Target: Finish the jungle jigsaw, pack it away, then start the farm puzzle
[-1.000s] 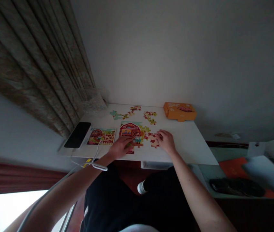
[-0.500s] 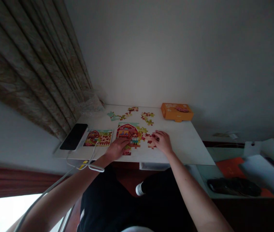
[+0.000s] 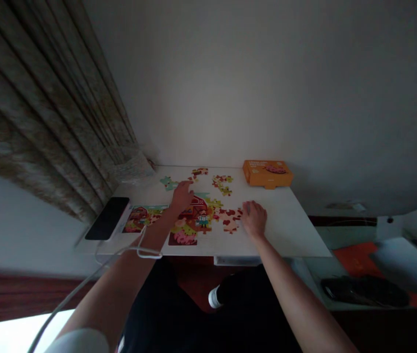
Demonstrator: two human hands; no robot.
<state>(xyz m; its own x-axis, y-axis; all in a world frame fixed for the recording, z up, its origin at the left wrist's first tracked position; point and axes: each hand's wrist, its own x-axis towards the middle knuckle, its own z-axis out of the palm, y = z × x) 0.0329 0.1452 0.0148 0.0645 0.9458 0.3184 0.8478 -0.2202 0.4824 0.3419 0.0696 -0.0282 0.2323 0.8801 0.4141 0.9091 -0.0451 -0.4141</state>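
A partly joined jigsaw puzzle (image 3: 203, 221) lies on the white table, showing a red barn, a farmer, a pink pig and part of a cow. My left hand (image 3: 182, 195) reaches over the barn's upper left towards loose pieces, thumb and fingers apart. Under its fingertips the pieces are partly hidden. Beside the right edge of the cow section (image 3: 229, 218), my right hand (image 3: 255, 218) rests with its fingers curled in; what they hold, if anything, is hidden. Loose puzzle pieces (image 3: 223, 184) lie behind the joined part, with a pale green piece (image 3: 169, 183) further left.
An orange puzzle box (image 3: 268, 173) stands at the back right. On the left are a reference picture (image 3: 138, 218), partly covered by my forearm, and a black phone (image 3: 107, 218) with a cable. A clear plastic bag (image 3: 134, 169) sits by the curtain.
My left hand has moved from the puzzle's lower left to the loose pieces behind it, uncovering the pig. My right hand has shifted slightly right, exposing more of the cow section.
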